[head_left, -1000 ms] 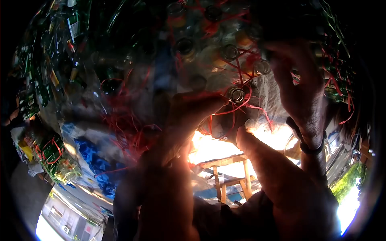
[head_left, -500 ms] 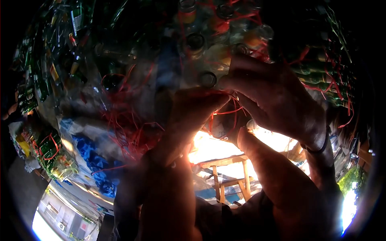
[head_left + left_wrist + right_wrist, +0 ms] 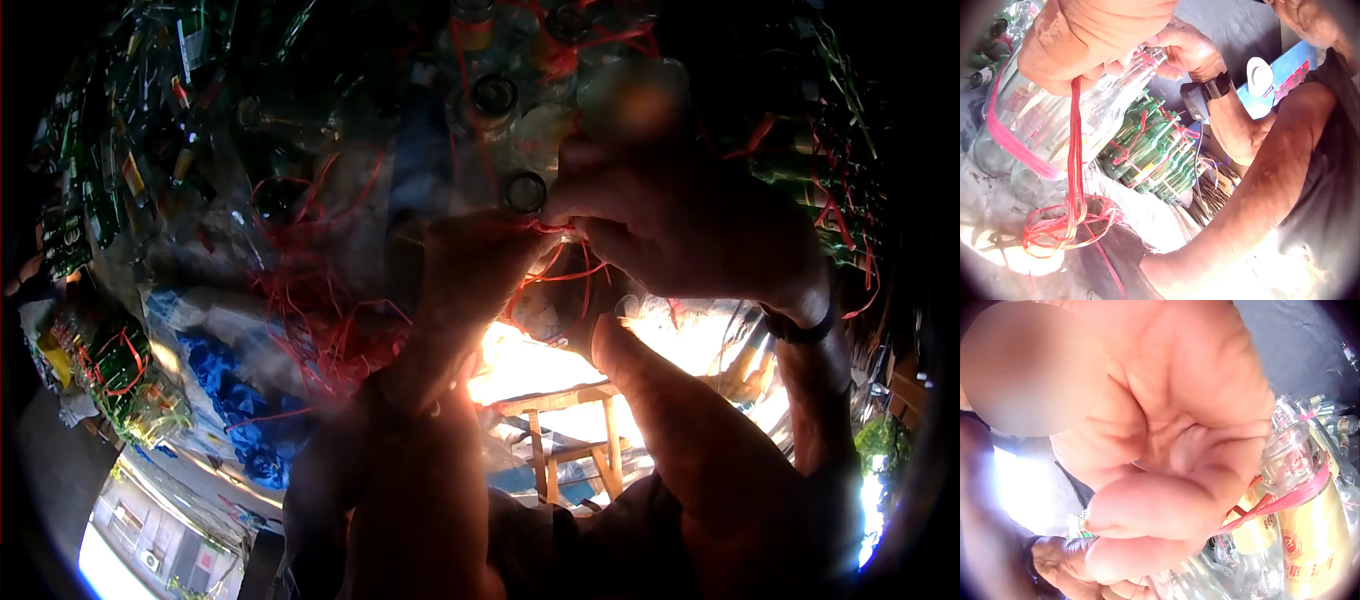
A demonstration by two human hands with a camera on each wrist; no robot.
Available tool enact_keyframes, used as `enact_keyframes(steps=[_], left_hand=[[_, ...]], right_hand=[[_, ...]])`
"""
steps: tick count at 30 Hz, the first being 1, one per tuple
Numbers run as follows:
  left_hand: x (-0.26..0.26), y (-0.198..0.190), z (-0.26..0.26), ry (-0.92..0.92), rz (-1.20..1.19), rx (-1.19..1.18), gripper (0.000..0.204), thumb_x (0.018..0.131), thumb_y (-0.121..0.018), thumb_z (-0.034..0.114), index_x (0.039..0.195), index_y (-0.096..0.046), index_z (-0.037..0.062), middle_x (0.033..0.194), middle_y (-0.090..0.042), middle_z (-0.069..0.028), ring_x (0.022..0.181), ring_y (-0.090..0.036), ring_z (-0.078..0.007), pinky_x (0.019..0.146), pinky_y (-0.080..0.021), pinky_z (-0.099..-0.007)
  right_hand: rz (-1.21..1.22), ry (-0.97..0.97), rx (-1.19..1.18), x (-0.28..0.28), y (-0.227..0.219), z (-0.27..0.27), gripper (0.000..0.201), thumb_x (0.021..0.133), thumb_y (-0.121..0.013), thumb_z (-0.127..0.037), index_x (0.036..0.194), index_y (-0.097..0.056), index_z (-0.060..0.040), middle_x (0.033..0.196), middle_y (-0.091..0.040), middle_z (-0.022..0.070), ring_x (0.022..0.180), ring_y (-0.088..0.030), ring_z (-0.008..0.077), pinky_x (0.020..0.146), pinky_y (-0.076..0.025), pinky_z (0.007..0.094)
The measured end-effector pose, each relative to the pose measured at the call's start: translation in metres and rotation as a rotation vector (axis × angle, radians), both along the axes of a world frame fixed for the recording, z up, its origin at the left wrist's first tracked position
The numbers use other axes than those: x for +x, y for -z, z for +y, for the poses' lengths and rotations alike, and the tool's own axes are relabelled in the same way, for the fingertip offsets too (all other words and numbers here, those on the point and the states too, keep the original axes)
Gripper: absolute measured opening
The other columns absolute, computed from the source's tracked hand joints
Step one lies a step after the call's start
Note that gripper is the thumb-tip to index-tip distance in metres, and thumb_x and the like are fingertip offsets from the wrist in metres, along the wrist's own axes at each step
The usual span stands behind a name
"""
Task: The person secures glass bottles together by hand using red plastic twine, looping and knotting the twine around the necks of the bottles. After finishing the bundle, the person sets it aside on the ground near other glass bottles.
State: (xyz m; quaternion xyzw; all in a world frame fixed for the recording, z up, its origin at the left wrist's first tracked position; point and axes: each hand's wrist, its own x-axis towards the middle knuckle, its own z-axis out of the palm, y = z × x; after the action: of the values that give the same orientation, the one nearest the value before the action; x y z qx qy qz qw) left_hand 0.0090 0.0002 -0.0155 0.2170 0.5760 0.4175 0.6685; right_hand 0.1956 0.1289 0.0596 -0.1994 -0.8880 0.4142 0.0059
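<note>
Clear glass bottles [image 3: 1079,112] stand in a bundle, a pink band round their bodies. My left hand [image 3: 465,265] grips red plastic twine [image 3: 1074,144] above them, and its strands hang down to a loose tangle. Close beside it, my right hand [image 3: 690,220] pinches the same twine at the bottle necks, a short red stretch running between the two hands. A round bottle mouth [image 3: 524,191] shows just beyond the fingertips. Curled fingers of the right hand fill the right wrist view, next to a clear bottle with a gold label [image 3: 1310,556] and pink twine round its neck.
Green bottles tied with red twine [image 3: 1154,153] stand past the bundle. More green bottles [image 3: 110,150] pile up at the left. A heap of red twine [image 3: 330,330] lies near a blue plastic sheet [image 3: 235,410]. Below is a wooden stool [image 3: 560,400] in bright light.
My right hand has come in from the far right to meet the left hand and now pinches the twine. The left hand has stayed nearly in place.
</note>
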Motion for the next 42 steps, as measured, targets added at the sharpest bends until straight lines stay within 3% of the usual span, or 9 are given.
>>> enact_keyframes(steps=[13, 15, 18, 22, 25, 33, 37, 40, 42], left_hand=[[-0.003, 0.023, -0.006, -0.010, 0.193, 0.126, 0.015, 0.090, -0.082, 0.011, 0.099, -0.081, -0.0004, 0.086, -0.080, -0.0065, 0.079, -0.068, -0.0063, 0.068, -0.055, -0.0273], [-0.002, 0.019, -0.006, -0.019, 0.198, 0.121, 0.015, 0.090, -0.082, 0.011, 0.099, -0.081, -0.0007, 0.086, -0.080, -0.0064, 0.079, -0.069, -0.0065, 0.068, -0.055, -0.0269], [0.001, 0.011, -0.004, -0.051, 0.174, 0.118, 0.013, 0.092, -0.081, 0.010, 0.100, -0.081, -0.0012, 0.087, -0.080, -0.0065, 0.079, -0.069, -0.0071, 0.068, -0.056, -0.0262], [0.001, 0.005, -0.003, -0.065, 0.140, 0.094, 0.013, 0.094, -0.080, 0.009, 0.102, -0.080, -0.0022, 0.088, -0.080, -0.0073, 0.080, -0.071, -0.0089, 0.069, -0.057, -0.0258], [-0.001, 0.004, -0.004, -0.022, 0.201, 0.081, 0.015, 0.094, -0.080, 0.009, 0.103, -0.080, -0.0027, 0.089, -0.080, -0.0079, 0.080, -0.072, -0.0096, 0.069, -0.058, -0.0259], [0.002, 0.001, -0.004, 0.005, 0.158, 0.062, 0.017, 0.095, -0.080, 0.011, 0.104, -0.079, -0.0030, 0.087, -0.079, -0.0067, 0.078, -0.068, -0.0078, 0.065, -0.055, -0.0267], [-0.003, -0.022, 0.003, 0.200, 0.344, 0.050, 0.018, 0.099, -0.077, 0.015, 0.107, -0.080, -0.0011, 0.083, -0.076, -0.0029, 0.075, -0.062, -0.0049, 0.063, -0.051, -0.0260], [0.008, -0.007, -0.003, 0.038, 0.154, 0.168, 0.019, 0.101, -0.074, 0.016, 0.111, -0.080, 0.0007, 0.081, -0.074, -0.0008, 0.075, -0.060, -0.0035, 0.063, -0.049, -0.0253], [0.004, -0.016, 0.000, 0.086, 0.198, 0.129, 0.020, 0.101, -0.074, 0.016, 0.112, -0.080, 0.0010, 0.080, -0.074, -0.0006, 0.075, -0.060, -0.0032, 0.064, -0.049, -0.0249]], right_hand=[[-0.071, -0.086, 0.021, -0.004, -0.004, 0.007, 0.012, 0.096, -0.064, -0.009, 0.104, -0.070, -0.0039, 0.099, -0.059, 0.0122, 0.089, -0.067, 0.0321, 0.076, -0.054, 0.0435], [0.050, -0.156, 0.069, -0.001, 0.002, 0.009, 0.012, 0.095, -0.064, -0.009, 0.103, -0.071, -0.0040, 0.098, -0.058, 0.0125, 0.088, -0.067, 0.0320, 0.076, -0.054, 0.0439], [0.012, 0.021, -0.079, -0.001, 0.005, 0.000, 0.012, 0.093, -0.065, -0.007, 0.102, -0.072, -0.0042, 0.099, -0.059, 0.0128, 0.088, -0.067, 0.0320, 0.074, -0.053, 0.0443], [0.032, -0.015, 0.054, -0.003, -0.010, 0.000, 0.013, 0.091, -0.066, -0.007, 0.102, -0.072, -0.0041, 0.099, -0.059, 0.0131, 0.088, -0.067, 0.0323, 0.073, -0.053, 0.0455], [-0.194, -0.059, 0.016, -0.010, -0.022, 0.001, 0.014, 0.092, -0.067, -0.011, 0.103, -0.073, -0.0040, 0.098, -0.059, 0.0131, 0.089, -0.068, 0.0328, 0.073, -0.053, 0.0452], [-0.037, -0.203, 0.443, 0.014, -0.024, -0.001, 0.038, 0.097, -0.063, -0.019, 0.133, -0.064, -0.0092, 0.146, -0.058, 0.0142, 0.117, -0.065, 0.0301, 0.100, -0.051, 0.0415], [-0.046, -0.221, 0.497, 0.018, -0.029, -0.001, 0.041, 0.095, -0.067, -0.017, 0.135, -0.064, -0.0100, 0.151, -0.055, 0.0146, 0.119, -0.064, 0.0308, 0.102, -0.051, 0.0428], [-0.039, -0.226, 0.449, 0.016, -0.038, 0.004, 0.047, 0.093, -0.071, -0.015, 0.139, -0.063, -0.0108, 0.154, -0.054, 0.0140, 0.121, -0.062, 0.0301, 0.105, -0.050, 0.0434], [-0.143, -0.215, 0.431, 0.011, -0.042, 0.007, 0.050, 0.092, -0.072, -0.014, 0.141, -0.062, -0.0112, 0.154, -0.054, 0.0133, 0.123, -0.061, 0.0296, 0.106, -0.049, 0.0437]])
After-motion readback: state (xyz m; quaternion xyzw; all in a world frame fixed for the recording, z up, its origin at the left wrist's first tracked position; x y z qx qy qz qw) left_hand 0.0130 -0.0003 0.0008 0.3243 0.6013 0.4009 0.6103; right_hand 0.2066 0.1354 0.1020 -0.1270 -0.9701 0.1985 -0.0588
